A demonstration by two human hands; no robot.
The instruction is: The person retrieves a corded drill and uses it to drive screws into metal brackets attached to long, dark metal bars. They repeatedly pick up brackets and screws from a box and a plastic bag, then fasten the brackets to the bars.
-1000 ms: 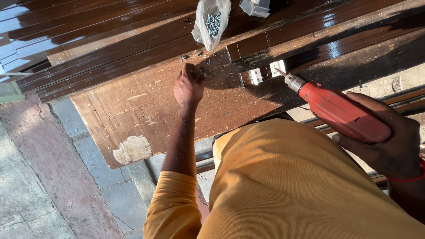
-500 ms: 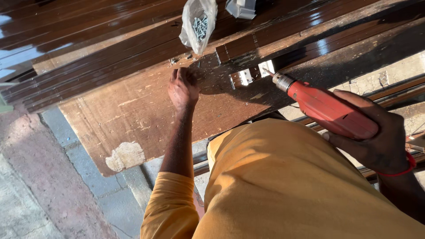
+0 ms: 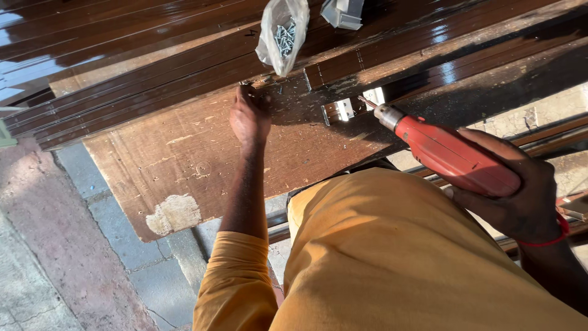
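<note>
Here, right hand (image 3: 520, 196) wrapped tight round red power drill (image 3: 450, 153), bit aimed at small metal bracket (image 3: 340, 110) on brown bench (image 3: 202, 159) | left hand (image 3: 248, 119) fingers curled, pressed on bench edge, hold unclear | farther: clear bag of screws (image 3: 282, 34) lying on dark wood slats (image 3: 122, 73)

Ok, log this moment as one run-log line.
left hand: on brown board | right hand: holds red drill | bit at metal bracket | screw bag above
</note>
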